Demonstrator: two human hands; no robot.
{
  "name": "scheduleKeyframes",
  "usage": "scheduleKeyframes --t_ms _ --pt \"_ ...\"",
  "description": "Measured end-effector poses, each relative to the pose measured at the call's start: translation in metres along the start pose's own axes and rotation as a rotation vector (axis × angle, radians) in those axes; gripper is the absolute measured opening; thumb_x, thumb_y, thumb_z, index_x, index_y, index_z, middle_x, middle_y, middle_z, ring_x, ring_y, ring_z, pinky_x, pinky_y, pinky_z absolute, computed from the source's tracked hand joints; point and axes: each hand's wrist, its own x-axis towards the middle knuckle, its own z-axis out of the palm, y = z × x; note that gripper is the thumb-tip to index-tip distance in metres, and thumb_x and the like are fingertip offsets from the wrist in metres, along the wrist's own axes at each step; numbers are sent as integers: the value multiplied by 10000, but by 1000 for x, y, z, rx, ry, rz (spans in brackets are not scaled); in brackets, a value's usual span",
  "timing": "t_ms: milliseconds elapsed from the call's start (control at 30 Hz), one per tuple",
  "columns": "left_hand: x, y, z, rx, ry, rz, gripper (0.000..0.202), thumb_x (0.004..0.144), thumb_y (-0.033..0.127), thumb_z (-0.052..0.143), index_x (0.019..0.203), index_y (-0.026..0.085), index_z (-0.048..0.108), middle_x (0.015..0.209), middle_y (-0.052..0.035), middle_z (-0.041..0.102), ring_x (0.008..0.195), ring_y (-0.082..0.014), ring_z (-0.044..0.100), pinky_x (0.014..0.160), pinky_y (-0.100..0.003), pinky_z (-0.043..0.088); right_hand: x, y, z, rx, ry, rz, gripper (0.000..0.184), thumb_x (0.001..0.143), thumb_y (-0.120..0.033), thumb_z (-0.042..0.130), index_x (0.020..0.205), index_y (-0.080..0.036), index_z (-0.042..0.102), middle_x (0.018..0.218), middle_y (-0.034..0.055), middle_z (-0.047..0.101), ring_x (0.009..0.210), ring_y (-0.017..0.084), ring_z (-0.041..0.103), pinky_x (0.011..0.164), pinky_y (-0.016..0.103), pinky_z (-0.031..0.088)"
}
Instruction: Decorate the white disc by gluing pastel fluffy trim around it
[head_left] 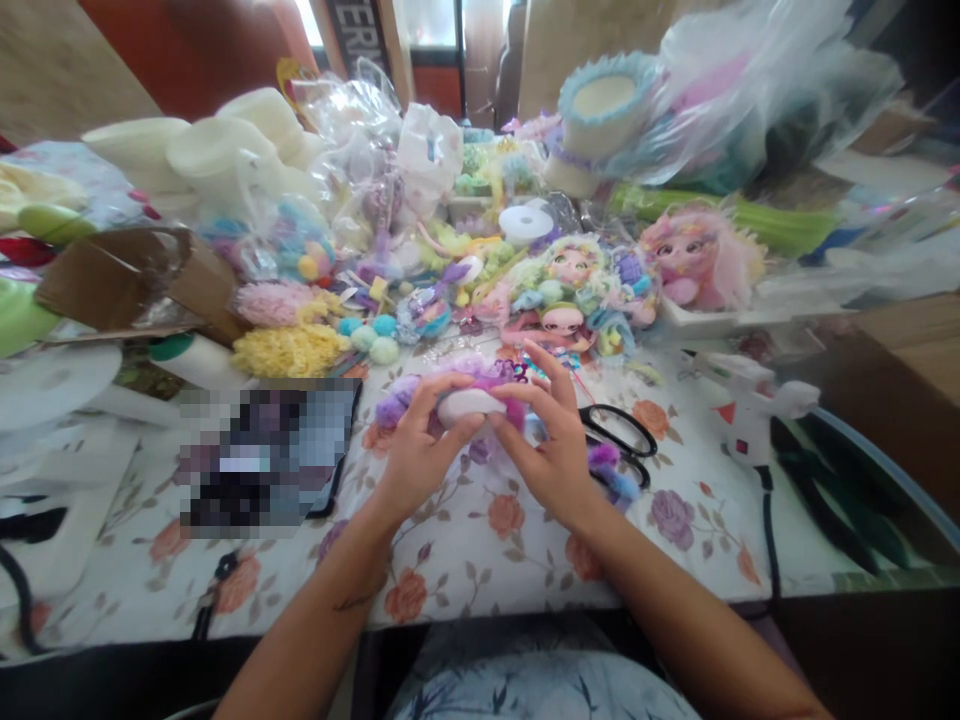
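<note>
At the centre of the frame both hands met over a small white oval piece trimmed with purple fluff: the left hand was closed around its near end, thumb and fingers pinching it, while the right hand gripped the far end with its fingertips, forefinger stretched out. The piece was held just above the floral-clothed surface. Just to the right lay one pair of black-handled scissors, partly hidden by the right hand, and further right one white glue gun with its black cord running down toward the lower edge. Behind the hands three doll faces could be counted among loose pastel trimmings, with one white roll of tape above them. At the left an open brown cardboard box lay tipped on its side, its contents impossible to make out; beside it sat a yellow fluffy heap and three small pompoms. Clear plastic bags stuffed with bright bits crowded the upper middle.
</note>
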Motion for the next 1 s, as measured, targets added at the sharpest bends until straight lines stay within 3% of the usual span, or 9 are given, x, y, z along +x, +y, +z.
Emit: scheduleKeyframes --t_ms 300,433,533,600,667,767,867,933,1000 --pt "0 -3 1 -14 18 -28 314 851 377 731 1130 264 643 1126 -45 669 1085 -219 622 981 -383 503 1 7 4 -62 8 -78 155 898 -256 635 1042 -295 678 1548 24 427 1425 305 412 1111 538 417" --pt "-1 -5 2 -27 -25 -40 316 861 366 719 1148 266 634 1153 -46 657 1096 -216 617 986 -370 496 1 7 0 -22 4 -23 132 894 -262 646 1024 -278 664 1530 55 447 1441 305 390 1138 540 377" --pt "-1 -6 2 -23 6 -48 347 852 371 728 1167 285 611 1186 -46 635 1124 -219 598 1000 -371 488 1 9 -4 72 129 51 212 889 -298 648 1092 -278 587 1465 92 499 1409 291 431 1121 526 395" --pt "0 -6 2 -55 79 -86 420 838 387 740 1210 293 568 1200 -51 611 1073 -205 608 949 -349 515 0 12 -5 150 238 99 293 871 -309 656 1132 -280 527 1360 106 549 1326 272 505 1074 499 440" --pt "2 -7 1 -133 153 -139 556 827 395 752 1306 308 484 1211 -53 592 994 -176 624 883 -313 541 0 16 -4 210 260 153 360 841 -320 676 1150 -277 494 1248 101 577 1232 258 561 1032 477 470" --pt "5 -5 0 -233 228 -201 779 803 399 779 1445 340 340 1299 -63 557 1003 -160 635 879 -284 546 4 19 0 309 105 264 566 761 -365 749 1231 -268 450 1189 102 597 1169 263 594 1013 476 479" --pt "5 -3 2 -282 219 -253 875 793 402 791 1500 362 276 1373 -68 536 1060 -171 637 908 -284 545 11 18 3 430 -110 462 837 627 -424 854 1320 -244 421 1215 119 622 1176 291 606 1008 477 489" --pt "3 -2 5 -296 191 -270 912 783 396 802 1516 364 261 1400 -70 537 1122 -197 629 941 -302 542 16 15 3 521 -239 598 839 603 -448 880 1305 -239 471 1223 112 651 1156 304 627 976 459 515" --pt "1 -2 8 -311 174 -265 968 762 389 821 1534 364 237 1461 -75 501 1225 -234 589 1002 -331 522 20 13 2 635 -335 671 720 635 -446 874 1244 -244 549 1194 86 693 1104 305 660 933 437 540"
